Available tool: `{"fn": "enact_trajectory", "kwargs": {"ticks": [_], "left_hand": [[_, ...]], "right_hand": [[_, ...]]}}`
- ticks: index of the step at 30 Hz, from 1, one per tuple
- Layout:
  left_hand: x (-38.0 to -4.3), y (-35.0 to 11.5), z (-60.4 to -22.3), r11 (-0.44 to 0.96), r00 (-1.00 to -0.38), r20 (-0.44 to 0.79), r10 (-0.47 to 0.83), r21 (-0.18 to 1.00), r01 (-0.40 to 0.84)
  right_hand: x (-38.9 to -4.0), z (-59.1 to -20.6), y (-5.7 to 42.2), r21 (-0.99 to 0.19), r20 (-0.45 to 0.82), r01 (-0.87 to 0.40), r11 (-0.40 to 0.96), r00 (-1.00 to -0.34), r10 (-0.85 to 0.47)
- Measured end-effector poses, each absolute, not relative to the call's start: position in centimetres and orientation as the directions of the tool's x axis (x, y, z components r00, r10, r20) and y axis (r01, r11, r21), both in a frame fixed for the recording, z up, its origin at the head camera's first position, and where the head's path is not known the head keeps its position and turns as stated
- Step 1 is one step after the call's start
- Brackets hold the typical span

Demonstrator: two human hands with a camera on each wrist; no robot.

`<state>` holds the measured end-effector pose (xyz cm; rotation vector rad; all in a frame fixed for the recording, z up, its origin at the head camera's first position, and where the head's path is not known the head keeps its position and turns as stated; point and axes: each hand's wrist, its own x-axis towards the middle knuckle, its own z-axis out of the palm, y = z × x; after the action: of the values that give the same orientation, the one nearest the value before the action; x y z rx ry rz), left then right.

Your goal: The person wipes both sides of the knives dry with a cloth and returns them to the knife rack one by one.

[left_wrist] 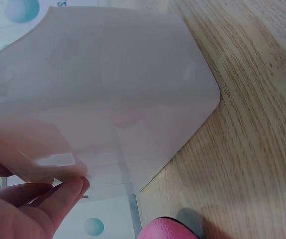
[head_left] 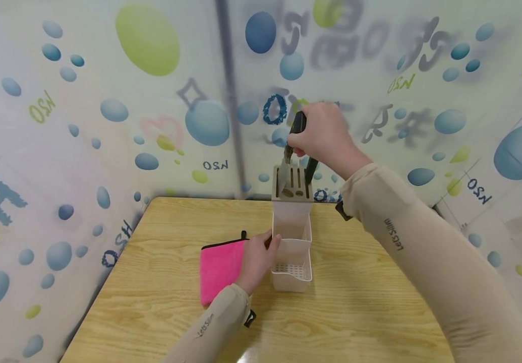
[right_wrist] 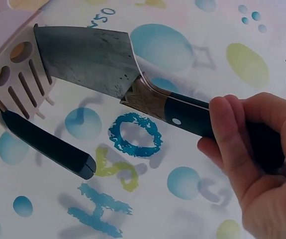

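My right hand (head_left: pixel 322 132) grips the black handle of a broad-bladed kitchen knife (right_wrist: pixel 85 59) above a pale knife holder (head_left: pixel 291 282). In the right wrist view, the blade's far end meets an outer slot of the slotted top (right_wrist: pixel 21 82); how deep it sits is hard to tell. A second knife (right_wrist: pixel 48 144) stands in the slot at the opposite side, only its black handle showing. Lower down, my left hand (head_left: pixel 258 259) holds the holder by its left side. In the left wrist view, its fingers (left_wrist: pixel 65 199) pinch the holder's wall (left_wrist: pixel 133 89).
A bright pink pouch (head_left: pixel 220 272) with a black zip edge lies left of the holder, partly behind my left hand. The wood-grain table (head_left: pixel 369 302) ends at the patterned wall (head_left: pixel 188 65), close behind the holder. Another wall stands on the left.
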<state>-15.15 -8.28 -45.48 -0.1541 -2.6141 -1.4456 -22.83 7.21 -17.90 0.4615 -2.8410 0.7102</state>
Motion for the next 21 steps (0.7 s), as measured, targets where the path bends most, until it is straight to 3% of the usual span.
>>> {"fn": "enact_trajectory", "kwargs": {"ticks": [11, 21], "left_hand": [[-15.2, -8.3, -45.4, 0.541, -0.981, 0.192, 0.023, 0.823, 0.174], [-15.3, -8.3, -45.4, 0.556, -0.979, 0.203, 0.031, 0.81, 0.186]], "right_hand": [[-24.0, -19.2, 6.6, -0.508, 0.258, -0.355, 0.785, -0.932, -0.255], [-25.0, -19.5, 6.2, -0.485, 0.217, -0.326, 0.811, -0.944, -0.249]]}}
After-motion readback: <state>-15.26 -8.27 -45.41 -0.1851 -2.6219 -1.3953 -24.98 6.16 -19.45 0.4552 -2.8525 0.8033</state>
